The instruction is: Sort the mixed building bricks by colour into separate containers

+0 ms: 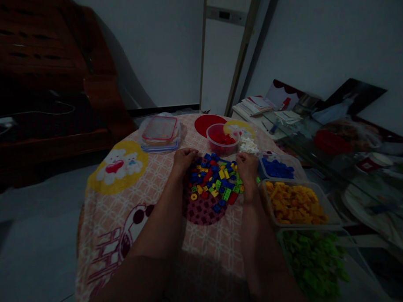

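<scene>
A loose pile of red, blue, yellow and green blocks (219, 179) lies on the patterned tablecloth between my hands. At the pile's far left edge is my left hand (184, 160), its fingers bent; whether they hold anything is too dark to see. My right hand (247, 164) is closed at the right edge of the pile, just in front of a heap of white pieces (248, 146); what its fingers pinch, if anything, is hidden. Beyond the pile stands a round clear bowl (222, 148) with red pieces in it.
Along the right edge are clear boxes of blue pieces (277, 167), yellow pieces (296, 202) and green pieces (314, 261). Stacked lidded containers (160, 130) sit at the back left. A glass-topped table (307, 151) with clutter stands to the right.
</scene>
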`<action>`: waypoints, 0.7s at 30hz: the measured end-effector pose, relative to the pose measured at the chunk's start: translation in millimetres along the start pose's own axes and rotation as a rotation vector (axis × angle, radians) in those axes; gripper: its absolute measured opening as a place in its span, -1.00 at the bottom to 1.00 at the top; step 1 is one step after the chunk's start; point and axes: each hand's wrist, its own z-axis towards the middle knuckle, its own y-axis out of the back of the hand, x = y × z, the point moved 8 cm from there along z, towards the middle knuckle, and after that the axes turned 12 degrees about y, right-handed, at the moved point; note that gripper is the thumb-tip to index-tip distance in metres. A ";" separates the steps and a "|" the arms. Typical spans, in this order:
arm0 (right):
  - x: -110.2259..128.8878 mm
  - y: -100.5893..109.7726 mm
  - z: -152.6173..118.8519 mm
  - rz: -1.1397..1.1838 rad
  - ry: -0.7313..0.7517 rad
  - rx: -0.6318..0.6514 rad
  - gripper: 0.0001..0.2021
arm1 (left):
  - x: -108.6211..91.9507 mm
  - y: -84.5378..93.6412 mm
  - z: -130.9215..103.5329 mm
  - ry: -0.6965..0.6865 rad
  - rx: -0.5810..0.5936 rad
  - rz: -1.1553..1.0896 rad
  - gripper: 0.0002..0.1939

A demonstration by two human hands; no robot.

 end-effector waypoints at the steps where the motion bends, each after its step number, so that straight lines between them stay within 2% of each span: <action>1: 3.6 -2.7 -0.9 -0.013 0.011 0.031 -0.75 | 0.1 0.0 -0.1 -0.002 0.002 -0.003 -0.88; 8: 27.4 -28.2 -12.5 -0.211 0.162 0.321 -0.78 | 3.1 -0.3 1.5 0.011 0.020 -0.004 -0.85; 11: 25.4 -30.0 -15.8 -0.205 0.144 0.362 -0.83 | 3.3 -0.2 1.9 0.022 0.015 0.011 -0.84; 16: 26.3 -13.2 -9.6 -0.003 0.127 0.240 -0.81 | 5.2 -1.1 5.5 0.032 0.009 0.020 -0.82; 21: 9.8 21.8 -0.2 0.084 0.061 -0.038 -0.76 | 7.3 -0.7 8.3 0.022 0.012 0.017 -0.80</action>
